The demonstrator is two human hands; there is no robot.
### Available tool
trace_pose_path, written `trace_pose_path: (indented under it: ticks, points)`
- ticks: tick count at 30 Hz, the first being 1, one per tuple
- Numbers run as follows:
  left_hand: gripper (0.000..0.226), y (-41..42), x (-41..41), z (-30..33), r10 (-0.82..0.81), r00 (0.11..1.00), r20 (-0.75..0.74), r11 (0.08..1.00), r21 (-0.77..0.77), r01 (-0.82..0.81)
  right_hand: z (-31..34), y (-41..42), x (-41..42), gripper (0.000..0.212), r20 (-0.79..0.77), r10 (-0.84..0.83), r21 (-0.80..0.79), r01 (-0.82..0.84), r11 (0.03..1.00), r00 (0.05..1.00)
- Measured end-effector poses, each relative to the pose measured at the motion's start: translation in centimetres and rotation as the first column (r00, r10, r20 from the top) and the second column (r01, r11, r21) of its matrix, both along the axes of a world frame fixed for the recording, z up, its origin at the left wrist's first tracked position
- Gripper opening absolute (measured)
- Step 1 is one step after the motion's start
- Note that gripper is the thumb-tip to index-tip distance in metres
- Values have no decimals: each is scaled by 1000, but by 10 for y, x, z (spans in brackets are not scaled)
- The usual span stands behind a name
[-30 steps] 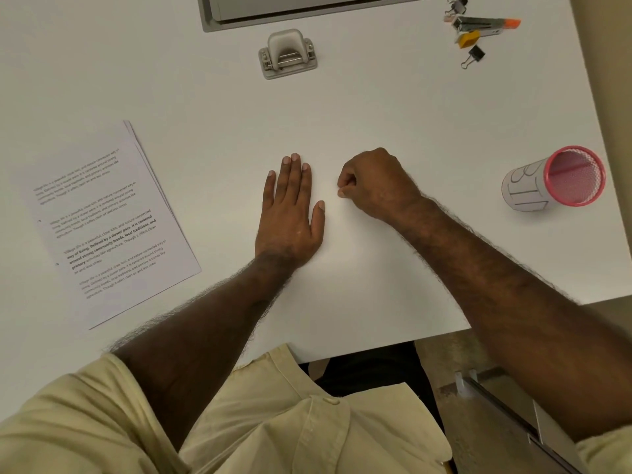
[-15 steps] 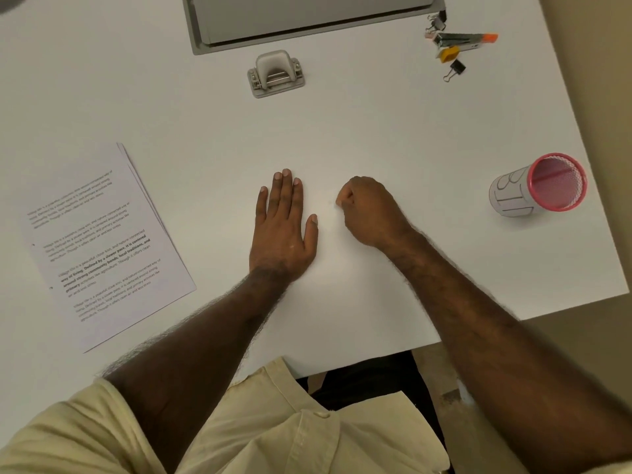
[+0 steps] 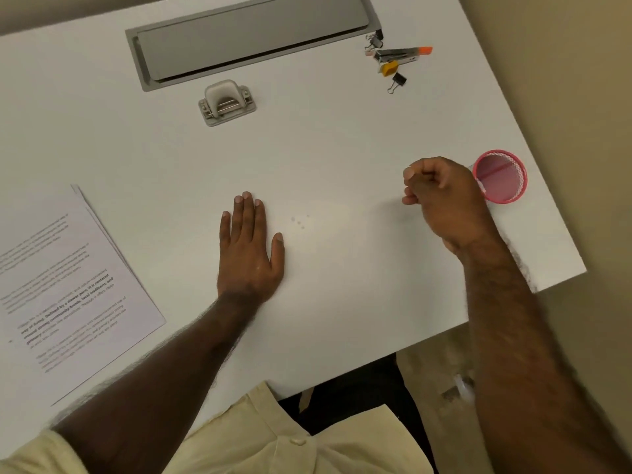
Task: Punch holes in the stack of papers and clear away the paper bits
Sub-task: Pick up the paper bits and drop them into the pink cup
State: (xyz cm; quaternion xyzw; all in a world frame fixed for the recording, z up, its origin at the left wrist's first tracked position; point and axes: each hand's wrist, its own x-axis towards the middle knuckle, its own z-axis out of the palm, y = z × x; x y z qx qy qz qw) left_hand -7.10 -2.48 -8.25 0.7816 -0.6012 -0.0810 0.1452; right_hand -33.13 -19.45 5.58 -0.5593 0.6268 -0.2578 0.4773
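The stack of printed papers lies at the table's left edge. A grey hole punch stands at the back, apart from both hands. A few tiny paper bits lie on the white table, just right of my left hand, which rests flat with straight fingers. My right hand hovers beside the pink mesh cup, thumb and fingertips pinched together as on paper bits too small to see.
A grey cable flap runs along the back of the table. A stapler and binder clips lie at the back right. The table's right edge runs just behind the cup.
My right hand has lifted off the spot next to my left hand and moved right to the pink cup, still pinched. The loose bits are now uncovered. My left hand stays flat.
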Motion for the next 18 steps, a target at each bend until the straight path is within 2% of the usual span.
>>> trace_pose_path:
  ticks: [4,9,14,18]
  points:
    - [70,0,-2,1,-24,999,29,999,37,23,8,-15,-38,8,-160,-99,-126,79,989,982]
    - [67,1,-8,3,-42,999,19,997,72,40,9,-29,-73,12,-413,-152,-231,58,971,898]
    - [66,9,-42,9,-241,970,-14,969,-54,240,11,-34,-96,19,-512,-186,-242,67,968,838]
    - [64,11,-81,10,-441,894,-86,896,-107,431,10,-37,-108,21,-569,-165,-253,19,967,806]
